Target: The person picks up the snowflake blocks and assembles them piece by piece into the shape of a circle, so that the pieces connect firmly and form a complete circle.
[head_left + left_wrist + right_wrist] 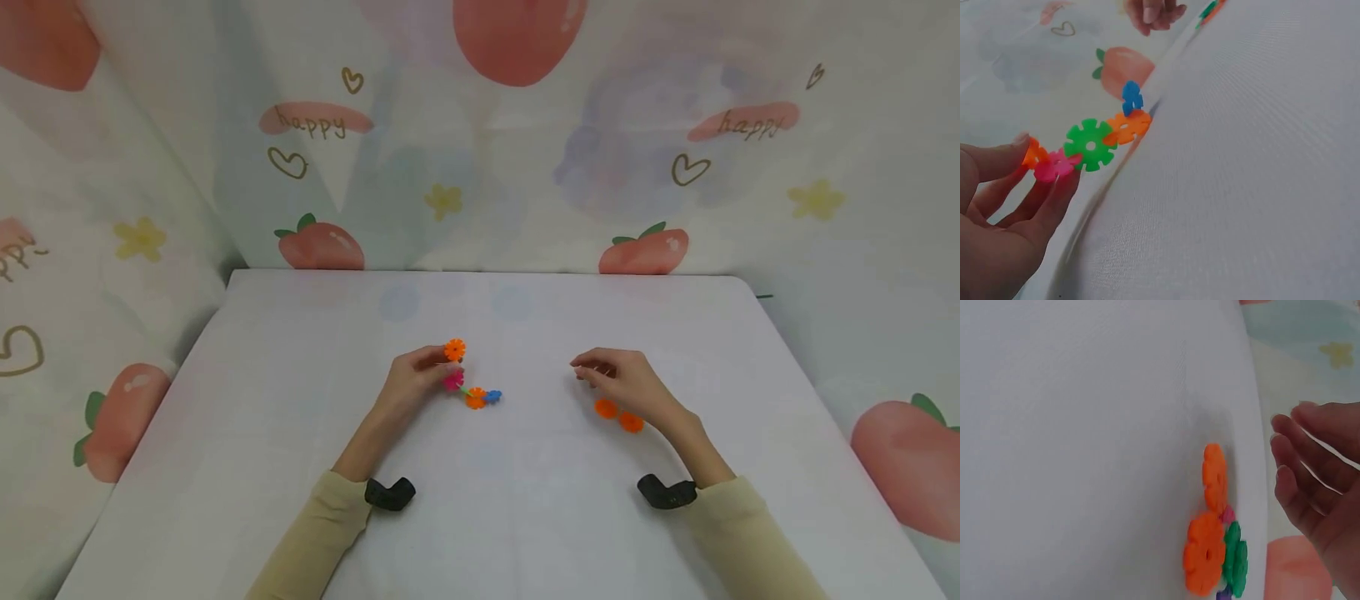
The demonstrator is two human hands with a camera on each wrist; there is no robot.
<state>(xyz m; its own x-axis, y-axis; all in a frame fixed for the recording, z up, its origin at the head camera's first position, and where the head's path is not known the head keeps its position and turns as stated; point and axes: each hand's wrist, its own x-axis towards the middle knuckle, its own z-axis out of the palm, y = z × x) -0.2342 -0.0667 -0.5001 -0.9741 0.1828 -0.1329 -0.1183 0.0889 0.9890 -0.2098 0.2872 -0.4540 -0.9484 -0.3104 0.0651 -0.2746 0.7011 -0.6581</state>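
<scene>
My left hand pinches one end of a chain of notched plastic snowflake discs between thumb and fingers. In the left wrist view the chain runs from an orange disc at the thumb through a pink disc, a green disc and another orange disc to a blue disc at the far end. My right hand hovers with loosely bent fingers and holds nothing. Close below it lie orange discs, with green discs and a bit of pink tucked against them.
A white-covered table spans the space under both hands. Behind it and at the sides hangs a patterned cloth with strawberries, hearts and flowers. Each wrist bears a black strap piece.
</scene>
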